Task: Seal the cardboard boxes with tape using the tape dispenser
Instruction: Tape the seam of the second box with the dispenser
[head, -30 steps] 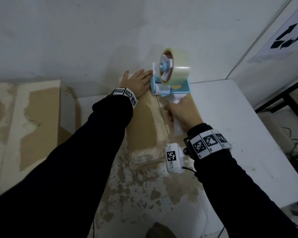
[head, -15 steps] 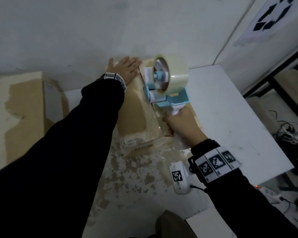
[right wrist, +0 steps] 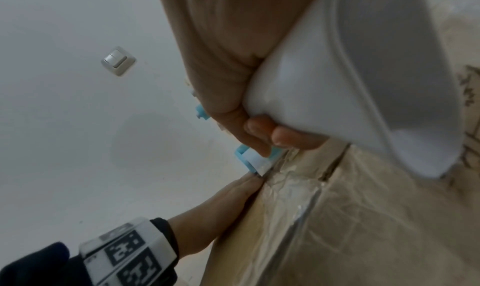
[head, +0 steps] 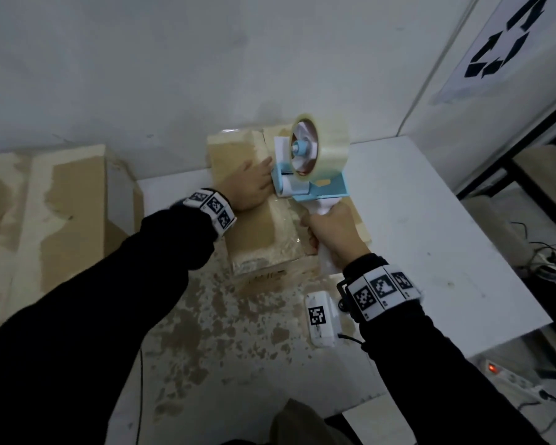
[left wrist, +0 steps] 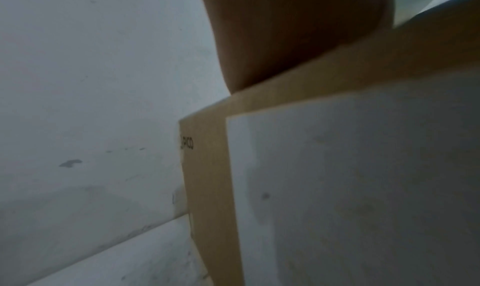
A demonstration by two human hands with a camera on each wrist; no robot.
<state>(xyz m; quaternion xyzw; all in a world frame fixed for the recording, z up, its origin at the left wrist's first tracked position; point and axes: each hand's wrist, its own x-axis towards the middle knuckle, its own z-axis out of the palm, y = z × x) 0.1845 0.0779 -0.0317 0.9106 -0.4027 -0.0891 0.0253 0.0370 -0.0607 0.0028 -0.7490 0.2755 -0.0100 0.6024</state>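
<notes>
Presently, box: brown cardboard box [head: 257, 220] with clear-taped top seam, at white table's [head: 430, 239] far edge.
Left hand [head: 252, 184]: flat, fingers extended, pressing box top.
Right hand [head: 336, 232]: fingers wrapped round white handle of blue tape dispenser [head: 308, 168], standing on seam.

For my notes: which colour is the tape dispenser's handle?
White, on a light blue frame; the right wrist view shows the handle best.

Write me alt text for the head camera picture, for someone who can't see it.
Seen from above, a right hand grips the white handle of a blue tape dispenser on a cardboard box, while the left hand rests flat on the box top. The box sits on a white table against a wall.
</notes>
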